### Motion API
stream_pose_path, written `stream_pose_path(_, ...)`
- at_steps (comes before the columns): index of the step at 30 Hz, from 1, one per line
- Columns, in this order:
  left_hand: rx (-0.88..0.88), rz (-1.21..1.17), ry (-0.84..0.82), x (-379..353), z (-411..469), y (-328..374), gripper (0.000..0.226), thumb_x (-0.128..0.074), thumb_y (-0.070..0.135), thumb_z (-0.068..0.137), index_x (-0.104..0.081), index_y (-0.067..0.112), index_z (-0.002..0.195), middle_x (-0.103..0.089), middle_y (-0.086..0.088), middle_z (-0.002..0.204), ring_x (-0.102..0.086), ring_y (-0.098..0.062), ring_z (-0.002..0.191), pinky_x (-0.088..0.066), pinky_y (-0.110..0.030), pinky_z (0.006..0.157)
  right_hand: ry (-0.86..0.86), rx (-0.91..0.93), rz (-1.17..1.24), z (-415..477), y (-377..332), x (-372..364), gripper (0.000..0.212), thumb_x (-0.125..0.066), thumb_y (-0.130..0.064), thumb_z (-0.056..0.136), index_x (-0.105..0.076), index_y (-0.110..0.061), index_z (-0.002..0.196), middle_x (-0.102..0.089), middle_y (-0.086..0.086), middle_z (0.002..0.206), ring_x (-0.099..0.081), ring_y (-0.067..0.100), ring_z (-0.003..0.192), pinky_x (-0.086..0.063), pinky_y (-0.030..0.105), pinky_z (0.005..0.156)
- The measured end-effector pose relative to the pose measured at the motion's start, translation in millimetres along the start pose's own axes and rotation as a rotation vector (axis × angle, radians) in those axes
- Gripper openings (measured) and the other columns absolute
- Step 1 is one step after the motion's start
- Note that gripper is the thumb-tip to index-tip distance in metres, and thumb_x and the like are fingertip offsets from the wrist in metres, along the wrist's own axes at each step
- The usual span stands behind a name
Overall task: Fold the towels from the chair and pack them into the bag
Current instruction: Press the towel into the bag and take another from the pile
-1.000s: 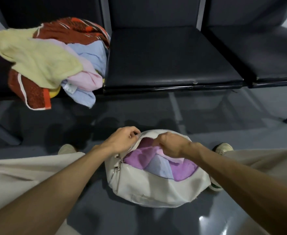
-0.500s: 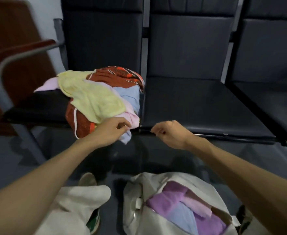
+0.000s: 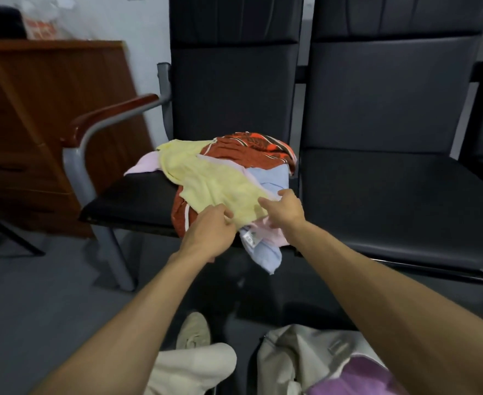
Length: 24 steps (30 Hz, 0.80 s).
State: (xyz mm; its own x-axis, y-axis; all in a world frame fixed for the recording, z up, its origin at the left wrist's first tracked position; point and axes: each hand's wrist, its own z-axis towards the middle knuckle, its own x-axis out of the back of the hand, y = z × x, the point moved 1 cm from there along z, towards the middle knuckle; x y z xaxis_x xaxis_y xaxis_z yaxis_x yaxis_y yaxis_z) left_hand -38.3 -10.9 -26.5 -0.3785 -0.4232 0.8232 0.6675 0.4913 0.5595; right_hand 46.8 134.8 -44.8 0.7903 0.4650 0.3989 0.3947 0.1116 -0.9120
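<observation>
While both hands met at the heap in the centre of the frame, the left hand point(image 3: 209, 232) pinched the near edge of the yellow towel point(image 3: 214, 183) with curled fingers. The right hand point(image 3: 284, 212) lay on the same towel's right-hand edge; whether its fingers had closed on the cloth could not be told. That towel lay topmost on the pile on the black chair seat point(image 3: 126, 201), draped over the others.

To lift it well, each hand would want a corner of the yellow cloth alone, taken clear of the pink towel point(image 3: 268, 232) just beneath. It should then be drawn up and towards the person, so the rest stayed on the seat rather than sliding off its front edge, where a blue towel point(image 3: 266, 252) hung over.

Counted, the heap showed four colours: yellow, pink, blue and a red patterned towel point(image 3: 248, 146), so at least four towels. One cream bag point(image 3: 291, 357) stood open at lower right, with one purple towel point(image 3: 357, 377) showing inside.
</observation>
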Motion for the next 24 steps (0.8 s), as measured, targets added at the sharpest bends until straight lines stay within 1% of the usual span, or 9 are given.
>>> stream_pose_path(2, 0.032, -0.061, -0.025, 1.1, 1.4, 4.3, 0.029, -0.050, 0.019, 0.092, -0.059, 0.017, 0.120, -0.059, -0.003, 0.119, -0.058, -0.022, 0.102, -0.048, -0.031, 0.081, -0.011, -0.028, -0.006, 2.9, -0.1, -2.7, 0.022, -0.069, -0.024, 0.084, -0.061, -0.008, 0.098, -0.064, 0.012, 0.103, -0.064, 0.028, 0.089, -0.054, 0.035, 0.071)
stream_pose_path(3, 0.039, -0.072, -0.032, 1.8, 2.1, 6.3, 0.029, -0.051, 0.019, 0.092, -0.059, 0.018, 0.119, -0.060, -0.003, 0.119, -0.058, -0.021, 0.101, -0.047, -0.030, 0.082, -0.005, -0.023, -0.019, 3.3, -0.6, -2.5, 0.015, -0.069, -0.019, 0.083, -0.065, -0.006, 0.089, -0.067, 0.011, 0.097, -0.065, 0.025, 0.086, -0.056, 0.034, 0.072)
stream_pose_path(5, 0.044, -0.080, -0.028, 1.7, 2.5, 9.7, 0.029, -0.051, 0.018, 0.091, -0.059, 0.019, 0.119, -0.060, -0.002, 0.119, -0.057, -0.020, 0.100, -0.046, -0.030, 0.082, 0.021, 0.021, 0.000, 1.1, -3.6, 2.2, 0.009, -0.069, -0.015, 0.082, -0.070, -0.007, 0.080, -0.070, 0.009, 0.093, -0.066, 0.020, 0.084, -0.057, 0.033, 0.071)
stream_pose_path(7, 0.050, -0.103, 0.003, 2.8, 2.1, 14.4, 0.030, -0.050, 0.016, 0.091, -0.060, 0.018, 0.119, -0.060, -0.003, 0.119, -0.057, -0.020, 0.100, -0.044, -0.029, 0.079, 0.014, 0.095, 0.071, -4.7, -11.6, 10.4, 0.009, -0.070, -0.016, 0.085, -0.070, -0.013, 0.076, -0.070, 0.005, 0.089, -0.064, 0.017, 0.083, -0.053, 0.027, 0.066)
stream_pose_path(12, 0.044, -0.283, 0.131, 7.6, 0.3, 32.4, 0.030, -0.050, 0.013, 0.093, -0.058, 0.017, 0.122, -0.057, -0.002, 0.123, -0.052, -0.015, 0.100, -0.038, -0.026, 0.077, -0.093, 0.274, 0.372, -28.6, -38.7, 48.0, 0.017, -0.059, -0.010, 0.095, -0.064, -0.010, 0.078, -0.068, 0.004, 0.086, -0.066, 0.020, 0.086, -0.055, 0.030, 0.073)
stream_pose_path(15, 0.032, -0.381, 0.183, 5.4, -2.6, 46.9, 0.032, -0.050, 0.013, 0.092, -0.054, 0.018, 0.123, -0.054, -0.003, 0.123, -0.050, -0.014, 0.100, -0.036, -0.025, 0.079, -0.075, 0.307, 0.506, -39.8, -50.6, 83.8, 0.020, -0.050, -0.013, 0.099, -0.060, -0.011, 0.082, -0.068, 0.006, 0.091, -0.066, 0.021, 0.087, -0.056, 0.037, 0.079)
stream_pose_path(19, 0.039, -0.477, 0.207, -2.5, -6.3, 69.9, 0.033, -0.049, 0.014, 0.094, -0.051, 0.017, 0.127, -0.051, -0.006, 0.126, -0.051, -0.019, 0.104, -0.037, -0.028, 0.081, 0.023, 0.258, 0.659, -52.1, -46.0, 138.2, 0.023, -0.042, -0.015, 0.103, -0.057, -0.012, 0.085, -0.064, 0.005, 0.088, -0.062, 0.019, 0.080, -0.054, 0.035, 0.073)
stream_pose_path(22, 0.035, -0.494, 0.190, -14.5, -8.4, 87.8, 0.032, -0.048, 0.015, 0.095, -0.050, 0.018, 0.127, -0.050, -0.004, 0.126, -0.050, -0.017, 0.100, -0.036, -0.027, 0.080, 0.117, 0.174, 0.736, -59.6, -29.8, 175.6, 0.024, -0.037, -0.013, 0.104, -0.058, -0.011, 0.091, -0.065, 0.006, 0.096, -0.062, 0.020, 0.084, -0.053, 0.034, 0.071)
stream_pose_path(24, 0.040, -0.512, 0.160, -26.5, -9.0, 100.0, 0.032, -0.046, 0.015, 0.096, -0.050, 0.018, 0.127, -0.050, -0.003, 0.126, -0.051, -0.018, 0.100, -0.036, -0.027, 0.079, 0.166, 0.114, 0.761, -63.7, -15.8, 194.7, 0.025, -0.035, -0.009, 0.102, -0.058, -0.010, 0.093, -0.068, 0.006, 0.096, -0.065, 0.022, 0.086, -0.055, 0.035, 0.071)
